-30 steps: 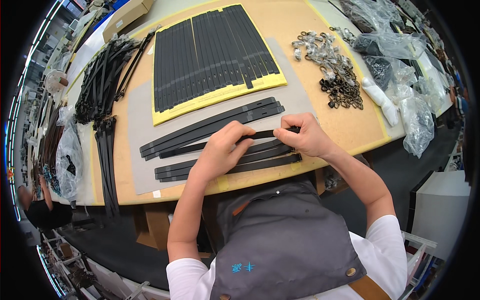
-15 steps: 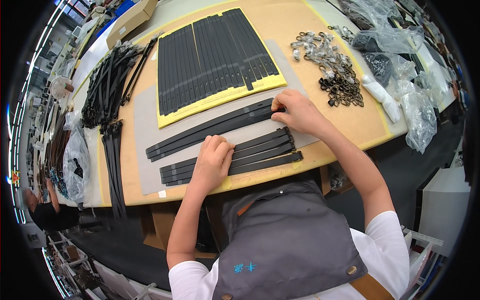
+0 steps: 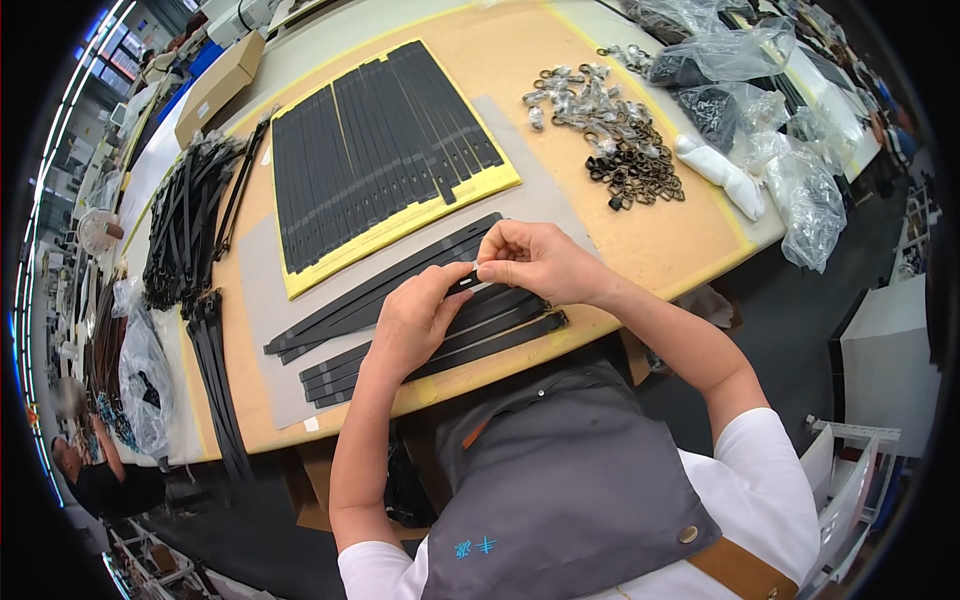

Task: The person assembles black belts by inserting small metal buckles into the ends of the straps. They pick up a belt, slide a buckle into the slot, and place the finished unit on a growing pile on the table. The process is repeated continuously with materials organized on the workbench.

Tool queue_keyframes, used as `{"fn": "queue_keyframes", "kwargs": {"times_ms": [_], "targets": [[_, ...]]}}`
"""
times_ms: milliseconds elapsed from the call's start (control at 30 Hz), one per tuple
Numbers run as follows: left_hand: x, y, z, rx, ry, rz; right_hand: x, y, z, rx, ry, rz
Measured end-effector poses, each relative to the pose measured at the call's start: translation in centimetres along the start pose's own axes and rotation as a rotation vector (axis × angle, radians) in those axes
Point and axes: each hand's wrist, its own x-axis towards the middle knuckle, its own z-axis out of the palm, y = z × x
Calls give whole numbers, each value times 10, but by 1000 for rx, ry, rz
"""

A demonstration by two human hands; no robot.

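Just above the grey mat (image 3: 255, 300), my two hands meet over loose black straps. My left hand (image 3: 412, 315) pinches the end of a black strap (image 3: 467, 281), where a small pale spot shows. From the other side, the thumb and bent fingers of my right hand (image 3: 530, 263) close on that same end. Long flat straps (image 3: 370, 294) lie behind my left hand. A second group of straps (image 3: 500, 333), lying in parallel, is nearer to me and partly covered by my hands. Farther back, a yellow board (image 3: 480, 188) carries a close row of black straps (image 3: 365, 150).
Bundled black straps (image 3: 190, 230) lie on the left and hang over the table edge. On the right are dark metal clasps (image 3: 635, 170), a white wrapped roll (image 3: 718, 177) and clear plastic bags (image 3: 800, 210). A cardboard box (image 3: 220, 88) stands far left. Another person (image 3: 105, 475) is at left.
My right hand has come left from the far straps' ends to meet my left hand. The strap end is now between them. The view has shifted, so the table sits farther left.
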Motion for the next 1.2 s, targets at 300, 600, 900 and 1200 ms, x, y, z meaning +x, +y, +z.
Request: {"fn": "queue_keyframes", "kwargs": {"times_ms": [300,600,900,1200], "targets": [[19,-4,3,-137,-34,-127,-42,15,-107,-852,562,39],[23,-4,7,-229,-14,-114,-49,21,-84,-390,141,207],[15,-10,6,-212,21,-108,-47,8,-68,-696,127,55],[13,-6,7,-267,82,-71,-17,12,-14,321,146,158]]}}
